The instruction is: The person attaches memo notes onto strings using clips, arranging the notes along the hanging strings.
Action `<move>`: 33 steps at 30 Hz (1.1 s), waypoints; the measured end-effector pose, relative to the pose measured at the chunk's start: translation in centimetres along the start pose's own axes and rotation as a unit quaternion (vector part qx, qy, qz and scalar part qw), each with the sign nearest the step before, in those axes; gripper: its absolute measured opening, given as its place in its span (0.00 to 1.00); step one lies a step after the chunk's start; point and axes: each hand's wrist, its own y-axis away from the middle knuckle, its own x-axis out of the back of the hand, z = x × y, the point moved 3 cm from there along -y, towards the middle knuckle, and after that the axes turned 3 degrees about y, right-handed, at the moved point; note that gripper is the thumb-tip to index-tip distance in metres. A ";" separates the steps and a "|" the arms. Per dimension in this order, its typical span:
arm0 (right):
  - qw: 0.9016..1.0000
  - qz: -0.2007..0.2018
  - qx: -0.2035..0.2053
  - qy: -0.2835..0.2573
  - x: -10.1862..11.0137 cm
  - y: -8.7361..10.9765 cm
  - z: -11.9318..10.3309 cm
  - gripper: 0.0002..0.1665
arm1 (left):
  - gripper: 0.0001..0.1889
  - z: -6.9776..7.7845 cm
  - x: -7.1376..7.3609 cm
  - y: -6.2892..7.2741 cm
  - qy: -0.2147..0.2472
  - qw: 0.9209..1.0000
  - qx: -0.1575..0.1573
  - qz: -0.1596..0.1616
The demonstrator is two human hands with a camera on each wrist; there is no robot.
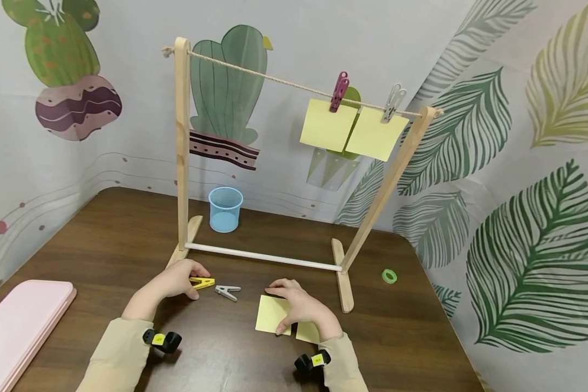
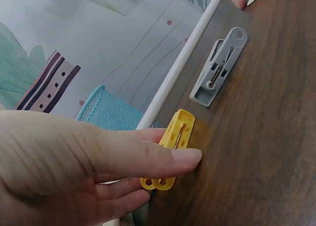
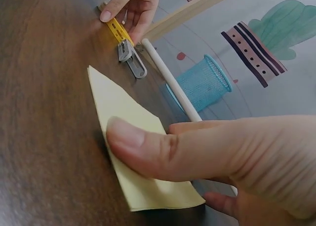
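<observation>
My left hand [image 1: 178, 280] pinches a yellow clothespin [image 1: 203, 282] between thumb and fingers; the left wrist view shows the thumb across its handle end. Just to its right, a grey clothespin [image 2: 219, 68] lies on the table, apart from the hand. My right hand [image 1: 299, 302] holds a yellow paper note [image 1: 270, 313] by its edges, thumb on the near side and fingers at the far side. In the right wrist view the thumb presses on this note [image 3: 163, 194], whose lower corner bends slightly. Another yellow note [image 1: 307, 332] lies partly hidden under the right hand.
Behind the hands stands a wooden frame [image 1: 182, 147] with a rope [image 1: 274, 80]. From it hang two yellow notes, under a purple clothespin [image 1: 340, 92] and a clear-grey clothespin [image 1: 394, 102]. A blue mesh cup [image 1: 225, 212], green tape roll [image 1: 389, 276] and pink case [image 1: 26, 326] sit around.
</observation>
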 end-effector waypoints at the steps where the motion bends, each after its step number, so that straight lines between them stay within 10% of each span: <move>1: 1.000 0.002 0.000 -0.001 0.0 0.0 -0.1 0.56 | 0.24 0.0 0.0 0.0 0.000 1.000 0.003 0.000; 33: 0.995 0.025 -0.059 -0.078 -0.1 -0.2 0.5 0.57 | 0.22 -0.1 0.1 0.0 -0.008 1.000 0.010 0.013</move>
